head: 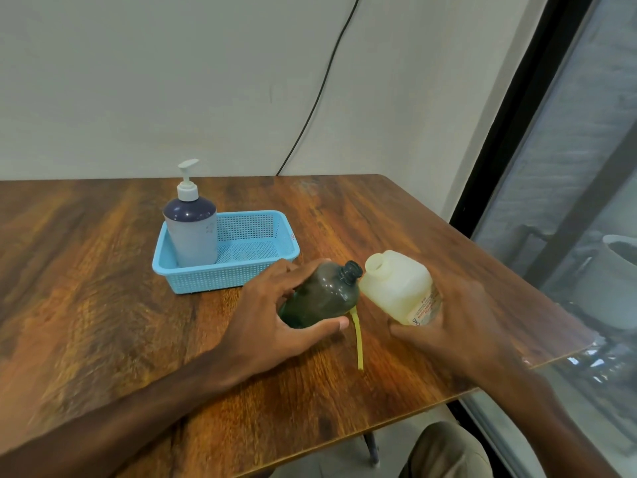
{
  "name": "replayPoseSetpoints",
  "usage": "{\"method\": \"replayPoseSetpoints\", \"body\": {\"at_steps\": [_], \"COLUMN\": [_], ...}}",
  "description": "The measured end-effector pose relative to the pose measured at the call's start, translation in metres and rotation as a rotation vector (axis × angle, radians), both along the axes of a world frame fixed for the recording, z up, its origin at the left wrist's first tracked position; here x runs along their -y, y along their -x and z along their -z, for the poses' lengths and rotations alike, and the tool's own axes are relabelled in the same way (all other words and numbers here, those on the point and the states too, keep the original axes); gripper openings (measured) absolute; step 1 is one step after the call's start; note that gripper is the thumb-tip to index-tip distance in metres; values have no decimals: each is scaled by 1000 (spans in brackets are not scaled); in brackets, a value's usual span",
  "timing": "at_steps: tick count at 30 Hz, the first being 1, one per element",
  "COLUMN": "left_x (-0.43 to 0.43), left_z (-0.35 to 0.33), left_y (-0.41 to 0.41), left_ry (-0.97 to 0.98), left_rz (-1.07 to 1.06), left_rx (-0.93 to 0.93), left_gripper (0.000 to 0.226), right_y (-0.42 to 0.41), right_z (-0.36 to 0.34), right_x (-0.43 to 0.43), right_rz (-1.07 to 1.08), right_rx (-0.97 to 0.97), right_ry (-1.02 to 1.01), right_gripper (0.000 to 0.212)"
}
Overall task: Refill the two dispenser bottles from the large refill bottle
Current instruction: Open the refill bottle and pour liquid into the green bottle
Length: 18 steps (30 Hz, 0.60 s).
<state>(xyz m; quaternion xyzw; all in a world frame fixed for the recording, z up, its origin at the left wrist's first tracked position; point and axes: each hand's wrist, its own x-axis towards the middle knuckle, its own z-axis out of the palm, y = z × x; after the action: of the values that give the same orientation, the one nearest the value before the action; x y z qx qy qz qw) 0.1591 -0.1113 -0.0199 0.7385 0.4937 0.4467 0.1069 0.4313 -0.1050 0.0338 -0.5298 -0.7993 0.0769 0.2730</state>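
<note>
My left hand (275, 322) grips a dark green translucent dispenser bottle (324, 298), tilted to the right with its open black neck uncapped. My right hand (451, 315) holds the pale yellow refill bottle (396, 288), tilted left, its open mouth close beside the dark bottle's neck. A yellow tube (358, 339) lies on the table between my hands, running out from under the dark bottle. A second dispenser bottle (193, 229), grey-blue with a white pump, stands upright in the left end of a light blue basket (262, 267).
The wooden table (103, 288) ends at a right edge just beyond my right hand, with a window and dark frame (517, 132) past it. A black cable (320, 88) hangs down the wall behind. A knee (448, 450) shows below the table's front edge.
</note>
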Motion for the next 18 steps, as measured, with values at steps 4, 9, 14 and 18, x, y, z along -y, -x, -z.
{"method": "replayPoseSetpoints", "body": {"at_steps": [4,9,14,18], "left_x": [2,3,2,1], "left_z": [-1,-2,-2,-1], "left_y": [0,1,2,3], "left_ry": [10,11,11,22], "left_rz": [6,21,17,18], "left_rx": [-14,5,-7,5], "left_gripper": [83,84,84,85], "right_y": [-3,-3,-1,-2], "right_z": [-2,-5,-8,-9], "right_x": [-1,-1,-1,-3], "right_rz": [-14,-46,-35,-35], "right_rx": [36,56,75,89], "right_ry": [9,-8,8,17], "right_gripper": [92,91,89,90]}}
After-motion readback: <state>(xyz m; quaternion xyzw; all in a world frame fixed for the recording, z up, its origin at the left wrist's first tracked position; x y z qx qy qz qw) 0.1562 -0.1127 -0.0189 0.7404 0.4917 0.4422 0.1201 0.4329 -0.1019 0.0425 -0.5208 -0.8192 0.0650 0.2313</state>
